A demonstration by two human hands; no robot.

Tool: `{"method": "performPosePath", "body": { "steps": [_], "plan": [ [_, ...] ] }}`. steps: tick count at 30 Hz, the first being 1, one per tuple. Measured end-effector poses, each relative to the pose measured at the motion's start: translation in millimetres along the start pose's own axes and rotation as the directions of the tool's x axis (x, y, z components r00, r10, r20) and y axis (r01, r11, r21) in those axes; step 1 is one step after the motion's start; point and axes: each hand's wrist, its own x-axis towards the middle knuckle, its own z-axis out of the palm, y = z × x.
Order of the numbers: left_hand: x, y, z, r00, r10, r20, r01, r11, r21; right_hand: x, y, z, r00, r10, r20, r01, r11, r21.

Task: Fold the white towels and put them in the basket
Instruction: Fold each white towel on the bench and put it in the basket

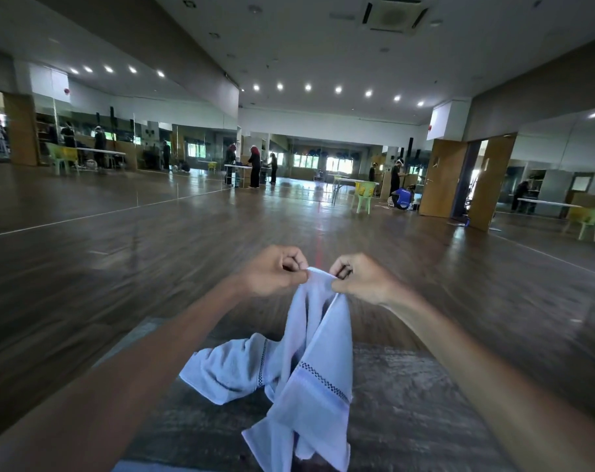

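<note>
Pinching white towel [315, 362] top edge, left hand [275, 272], right hand [360, 279]

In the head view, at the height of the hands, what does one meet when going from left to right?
left hand → top edge of the white towel, which both hands pinch → right hand
</note>
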Motion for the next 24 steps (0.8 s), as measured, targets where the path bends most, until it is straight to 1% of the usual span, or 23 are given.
{"method": "performPosePath", "body": {
  "steps": [2,4,6,10,11,13,15,17,19,21,24],
  "plan": [
    [0,6,-9,1.000,0.023,0.008,-0.023,0.999,0.022,2,5,-2,0.999,0.038,-0.018,-0.039,0.998,-0.053],
    [-1,8,-22,0.999,0.040,-0.011,-0.040,0.998,0.039,2,14,-8,0.997,0.072,-0.027,-0.073,0.995,-0.066],
    [-2,5,-39,0.998,0.042,-0.055,-0.038,0.997,0.067,2,26,-19,0.996,0.090,-0.016,-0.090,0.994,-0.054],
    [-6,0,-70,0.989,0.025,-0.148,-0.007,0.992,0.124,-7,30,-44,0.995,0.098,-0.025,-0.101,0.989,-0.105],
    [-7,1,-69,0.987,0.032,-0.155,-0.014,0.993,0.115,-8,26,-48,0.997,0.081,-0.018,-0.082,0.994,-0.078],
    [-8,8,-52,0.993,0.042,-0.114,-0.032,0.996,0.088,-9,13,-50,0.999,0.022,-0.027,-0.023,1.000,-0.011],
    [-4,13,-21,0.996,0.016,-0.090,-0.004,0.991,0.137,-7,-6,-44,0.998,-0.052,-0.024,0.052,0.998,0.024],
    [-1,16,6,0.991,0.041,-0.126,-0.017,0.982,0.188,-4,-20,-36,0.993,-0.118,0.011,0.118,0.993,0.030],
    [3,13,20,0.985,0.083,-0.150,-0.059,0.986,0.158,-2,-26,-31,0.987,-0.155,0.041,0.155,0.988,0.001],
    [4,9,23,0.985,0.090,-0.149,-0.071,0.989,0.132,-1,-24,-29,0.988,-0.148,0.035,0.149,0.988,-0.028],
    [1,13,18,0.990,0.073,-0.124,-0.063,0.994,0.086,-2,-13,-32,0.995,-0.085,0.058,0.089,0.994,-0.070]
  ]
}}
